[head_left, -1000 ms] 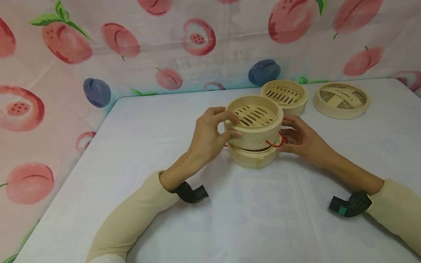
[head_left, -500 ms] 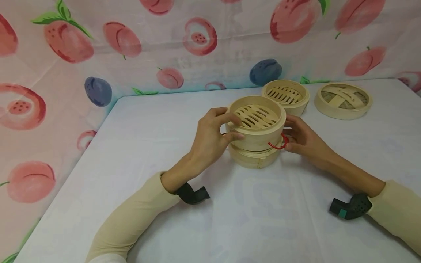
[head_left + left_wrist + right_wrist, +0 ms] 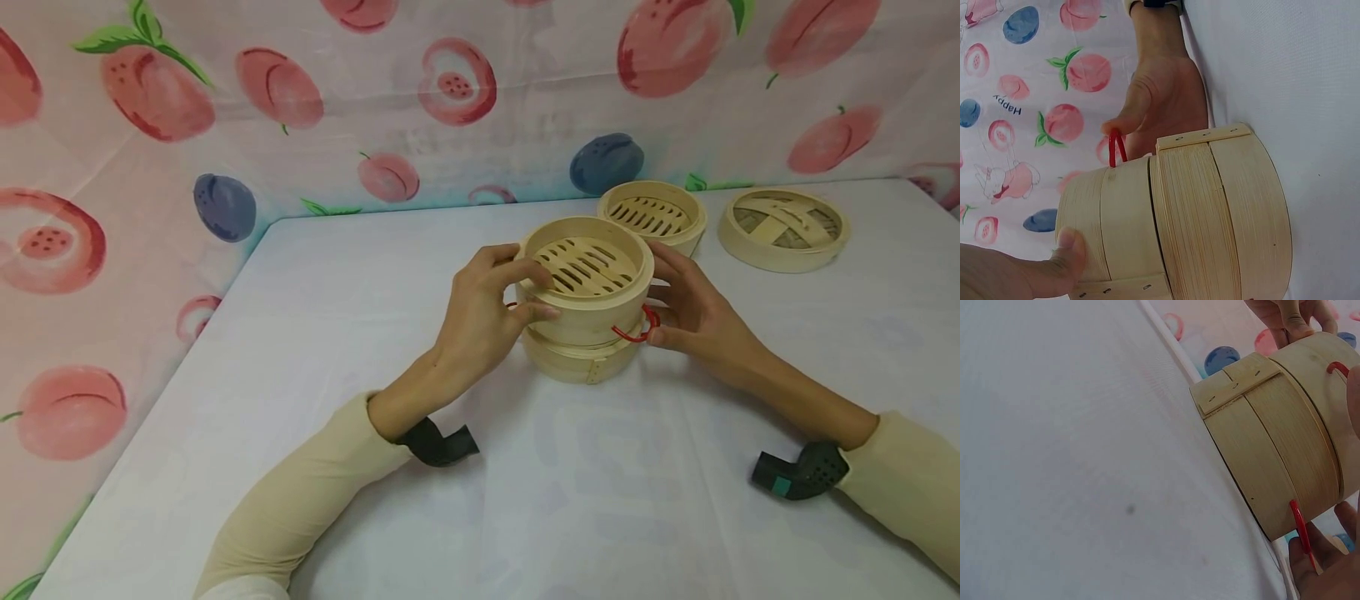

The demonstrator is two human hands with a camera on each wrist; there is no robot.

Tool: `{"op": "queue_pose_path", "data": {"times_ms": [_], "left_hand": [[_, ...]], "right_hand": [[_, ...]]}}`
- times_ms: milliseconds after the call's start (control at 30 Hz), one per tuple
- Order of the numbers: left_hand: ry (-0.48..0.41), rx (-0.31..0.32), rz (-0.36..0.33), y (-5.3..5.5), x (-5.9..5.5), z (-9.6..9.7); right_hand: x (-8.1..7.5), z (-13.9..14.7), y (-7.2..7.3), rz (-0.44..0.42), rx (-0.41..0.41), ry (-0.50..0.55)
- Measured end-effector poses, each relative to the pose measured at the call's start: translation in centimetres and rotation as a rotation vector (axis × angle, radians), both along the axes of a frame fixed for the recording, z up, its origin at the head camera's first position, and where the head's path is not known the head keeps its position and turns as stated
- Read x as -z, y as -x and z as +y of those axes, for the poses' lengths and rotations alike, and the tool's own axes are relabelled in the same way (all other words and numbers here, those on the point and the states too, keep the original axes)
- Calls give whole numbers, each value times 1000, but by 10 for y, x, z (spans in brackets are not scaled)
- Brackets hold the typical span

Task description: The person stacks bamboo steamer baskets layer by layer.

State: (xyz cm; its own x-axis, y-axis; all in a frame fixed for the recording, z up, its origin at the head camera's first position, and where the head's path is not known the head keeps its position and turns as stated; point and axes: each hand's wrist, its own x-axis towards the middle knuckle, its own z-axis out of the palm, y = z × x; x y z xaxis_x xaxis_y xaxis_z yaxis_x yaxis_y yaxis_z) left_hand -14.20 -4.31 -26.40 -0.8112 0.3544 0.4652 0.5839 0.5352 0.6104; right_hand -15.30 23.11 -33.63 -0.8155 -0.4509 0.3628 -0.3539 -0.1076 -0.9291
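Note:
Two round bamboo steamer baskets are stacked on the white tabletop. The upper basket (image 3: 588, 315) has a slatted floor and a red loop handle (image 3: 651, 321) at its right; it sits on the lower basket (image 3: 573, 364). My left hand (image 3: 480, 308) pinches the upper basket's wall, fingers over the rim and thumb outside. On the opposite side, my right hand (image 3: 705, 321) curves round that basket, its thumb at the red loop. The left wrist view shows the upper basket (image 3: 1129, 219) flush against the lower basket (image 3: 1222, 212), with only a thin seam between them.
Behind the stack stands another slatted steamer basket (image 3: 651, 215). A woven bamboo lid (image 3: 783, 232) lies to its right. Fruit-printed cloth (image 3: 450, 150) hangs along the back and left of the white table (image 3: 360, 300).
The upper basket has settled lower and slightly right, and the gap above the lower basket has narrowed. Both hands moved with it; the right fingers have risen closer to the rim.

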Motion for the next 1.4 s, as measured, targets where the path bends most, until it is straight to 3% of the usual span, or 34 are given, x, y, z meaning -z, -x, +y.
{"op": "queue_pose_path", "data": {"times_ms": [400,600,867,1167,1400], "left_hand": [[5,-8,-32,-2,-1,1],[-9,-3,-24,-3,-2,1],[-18,26,-22,-5,0,1],[93,76,5,-2,-3,-3],[172,94,-20,1,-5,-7]], "right_hand": [[3,2,0,25,1,15],[5,2,2,92,-34,63],[7,3,2,103,-64,77],[4,4,2,102,-82,59],[2,-2,1,146,-21,52]]}}
